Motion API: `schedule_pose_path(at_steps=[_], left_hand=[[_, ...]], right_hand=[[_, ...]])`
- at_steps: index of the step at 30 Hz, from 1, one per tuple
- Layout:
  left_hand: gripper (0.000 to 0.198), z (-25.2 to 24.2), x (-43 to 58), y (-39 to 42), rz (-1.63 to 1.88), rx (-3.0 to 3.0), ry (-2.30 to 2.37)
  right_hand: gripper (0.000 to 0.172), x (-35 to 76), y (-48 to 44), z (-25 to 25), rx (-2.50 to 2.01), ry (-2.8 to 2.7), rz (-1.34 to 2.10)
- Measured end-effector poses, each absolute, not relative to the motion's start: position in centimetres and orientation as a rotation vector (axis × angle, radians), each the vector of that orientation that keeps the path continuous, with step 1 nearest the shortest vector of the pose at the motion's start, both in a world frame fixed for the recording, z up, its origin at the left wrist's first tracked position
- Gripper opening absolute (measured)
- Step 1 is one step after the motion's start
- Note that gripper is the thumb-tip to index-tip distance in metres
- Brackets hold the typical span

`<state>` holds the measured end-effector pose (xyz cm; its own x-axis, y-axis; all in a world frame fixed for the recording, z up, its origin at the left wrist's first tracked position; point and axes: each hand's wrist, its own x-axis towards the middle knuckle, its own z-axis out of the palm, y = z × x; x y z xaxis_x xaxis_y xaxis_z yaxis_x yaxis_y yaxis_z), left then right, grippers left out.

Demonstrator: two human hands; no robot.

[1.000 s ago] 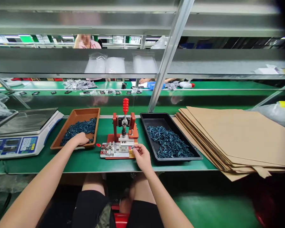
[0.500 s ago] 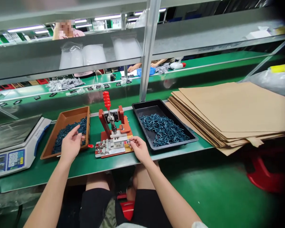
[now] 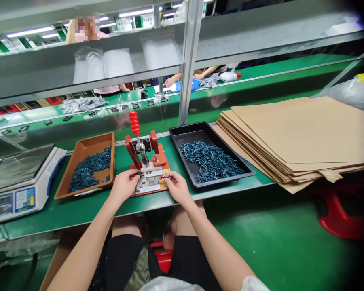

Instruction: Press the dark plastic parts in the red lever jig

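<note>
A hand-lever toggle press with a red grip stands on the green bench, its metal fixture at the front. My left hand is closed in a pinch at the fixture's left end, with a small dark piece at its fingertips. At the right end, my right hand pinches too; what its fingers hold is too small to make out. Left of the press, a brown tray carries many flat dark blue pieces. A black tray on the right carries many thin dark blue pieces.
A weighing scale stands at the far left. Large brown paper sheets are stacked on the right. A metal post and a shelf with plastic bags rise behind the press. Co-workers are at the bench beyond.
My left hand has moved right, from over the brown tray to the fixture's left end. My right hand stays by the fixture's right end. The view has shifted slightly.
</note>
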<state>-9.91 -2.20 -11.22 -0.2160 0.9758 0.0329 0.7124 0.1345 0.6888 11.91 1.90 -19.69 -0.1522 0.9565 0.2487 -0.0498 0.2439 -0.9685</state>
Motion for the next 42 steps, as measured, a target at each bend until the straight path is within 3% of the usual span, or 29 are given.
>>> schedule_pose_path(at_steps=[17, 35, 42], left_hand=[[0.026, -10.9, -9.8, -2.2, 0.63, 1.923, 2.076], [0.021, -14.0, -7.0, -0.7, 0.576, 2.043, 2.068], [0.025, -13.7, -7.0, -0.5, 0.452, 2.106, 2.058]], right_hand=[[0.013, 11.9, 2.0, -20.0, -0.914, -1.366, 1.222], [0.019, 11.6, 1.9, -19.9, -0.899, -1.27, 1.311], [0.012, 11.9, 1.9, -20.2, -0.896, -1.422, 1.063]])
